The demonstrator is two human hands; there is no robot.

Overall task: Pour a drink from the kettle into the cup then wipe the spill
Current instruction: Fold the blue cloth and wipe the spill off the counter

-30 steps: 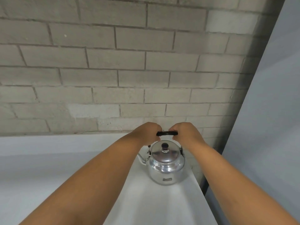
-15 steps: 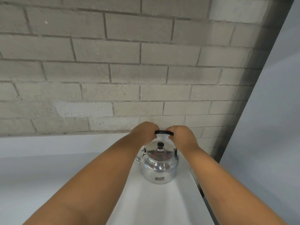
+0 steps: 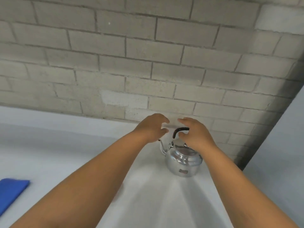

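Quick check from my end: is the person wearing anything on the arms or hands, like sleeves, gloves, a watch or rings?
Nothing worn that shows. Both forearms are bare right down to the bottom edge of the picture, with no sleeve or cuff in view. The left hand and the right hand have no gloves, and no watch or band sits at either wrist. The picture is too blurred to rule out a thin ring.

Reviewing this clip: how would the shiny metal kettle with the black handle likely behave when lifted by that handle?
The shiny metal kettle looks rigid, probably thin-walled and light if empty; its fill level cannot be seen. The black handle seems hinged at the sides, so the body may swing. Its polished surface looks slippery, and the side spout could dribble if it tilts.
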